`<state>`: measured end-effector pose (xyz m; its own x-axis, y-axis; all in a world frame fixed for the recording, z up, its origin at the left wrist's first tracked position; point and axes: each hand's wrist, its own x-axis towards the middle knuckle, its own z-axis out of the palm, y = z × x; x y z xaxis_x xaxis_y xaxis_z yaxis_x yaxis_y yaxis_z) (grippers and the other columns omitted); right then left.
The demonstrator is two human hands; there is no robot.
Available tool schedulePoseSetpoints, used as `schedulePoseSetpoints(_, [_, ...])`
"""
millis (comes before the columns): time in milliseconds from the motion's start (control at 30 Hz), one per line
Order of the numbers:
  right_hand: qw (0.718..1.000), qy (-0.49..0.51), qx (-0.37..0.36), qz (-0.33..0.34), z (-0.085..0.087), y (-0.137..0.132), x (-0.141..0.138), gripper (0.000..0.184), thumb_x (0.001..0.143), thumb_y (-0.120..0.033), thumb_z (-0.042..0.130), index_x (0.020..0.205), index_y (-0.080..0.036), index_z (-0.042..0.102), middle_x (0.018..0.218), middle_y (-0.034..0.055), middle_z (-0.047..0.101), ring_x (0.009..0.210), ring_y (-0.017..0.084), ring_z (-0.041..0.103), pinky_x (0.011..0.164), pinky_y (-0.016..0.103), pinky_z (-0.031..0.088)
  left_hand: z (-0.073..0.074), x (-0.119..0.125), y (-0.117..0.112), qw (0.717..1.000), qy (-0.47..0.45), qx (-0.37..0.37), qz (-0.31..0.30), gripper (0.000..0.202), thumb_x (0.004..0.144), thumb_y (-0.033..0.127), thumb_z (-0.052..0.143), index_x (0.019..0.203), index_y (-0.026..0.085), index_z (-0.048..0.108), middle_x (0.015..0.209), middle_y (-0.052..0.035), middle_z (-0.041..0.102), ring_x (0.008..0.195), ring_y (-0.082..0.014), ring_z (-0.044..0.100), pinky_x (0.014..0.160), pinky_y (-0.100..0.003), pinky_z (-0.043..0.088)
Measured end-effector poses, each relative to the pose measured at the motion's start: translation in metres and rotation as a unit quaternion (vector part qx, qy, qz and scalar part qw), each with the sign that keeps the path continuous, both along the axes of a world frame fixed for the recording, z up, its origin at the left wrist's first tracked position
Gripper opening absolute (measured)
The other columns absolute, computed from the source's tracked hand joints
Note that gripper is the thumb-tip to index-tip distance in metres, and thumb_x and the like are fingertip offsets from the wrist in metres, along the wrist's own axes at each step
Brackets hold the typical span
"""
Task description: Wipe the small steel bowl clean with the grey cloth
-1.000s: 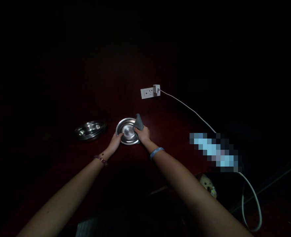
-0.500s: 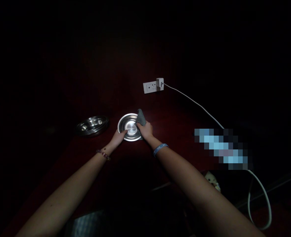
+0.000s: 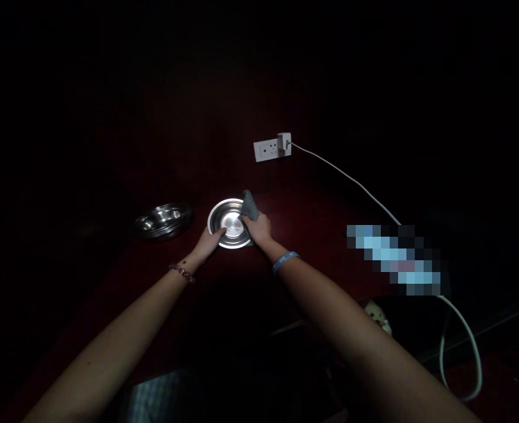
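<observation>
Left thumb (image 3: pixel 219 233) further over shiny, silvery bowl (image 3: pixel 231 222)

Both arms (image 3: pixel 127 329) reach forward, left hand (image 3: pixel 207 243) and right hand (image 3: pixel 260 229) near each other, both seemingly gripping.

Dark red tabletop (image 3: pixel 316 235), dimly lit, a stack of shiny metal bowls (image 3: pixel 164 221) at left

1. Left hand (image 3: pixel 208 244), left of centre in the frame: bare.
2. Left forearm (image 3: pixel 109 341), lower left: bare, with two small round marks, one near the wrist, one farther down.
3. Bracelet of round purplish-brown beads (image 3: pixel 182 272), worn on the left wrist.
4. Right hand (image 3: pixel 260 229) and right forearm (image 3: pixel 351 335), centre to lower right: bare.
5. Flat blue-grey wristband (image 3: pixel 285 261), right wrist: pale marking, too small to read.
</observation>
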<state>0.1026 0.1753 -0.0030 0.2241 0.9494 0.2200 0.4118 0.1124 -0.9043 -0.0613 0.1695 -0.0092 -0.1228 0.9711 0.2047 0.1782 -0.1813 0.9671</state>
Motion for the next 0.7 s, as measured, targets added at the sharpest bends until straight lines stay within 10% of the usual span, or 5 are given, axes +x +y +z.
schedulePoseSetpoints(700, [0.999,-0.021,-0.023,0.011,0.0044,-0.0064,0.0005,0.032,0.09,-0.033,0.068,0.116,-0.017,0.075,0.113,0.0125,0.078,0.105,0.025,0.074,0.087,0.027,0.055,0.0028,-0.0055,-0.005,0.995,-0.081,-0.041,-0.045,0.045,0.078,0.038,0.076,0.114,0.012,0.07,0.1,-0.0118,0.077,0.1,-0.0265,0.073,0.106,-0.044,0.05])
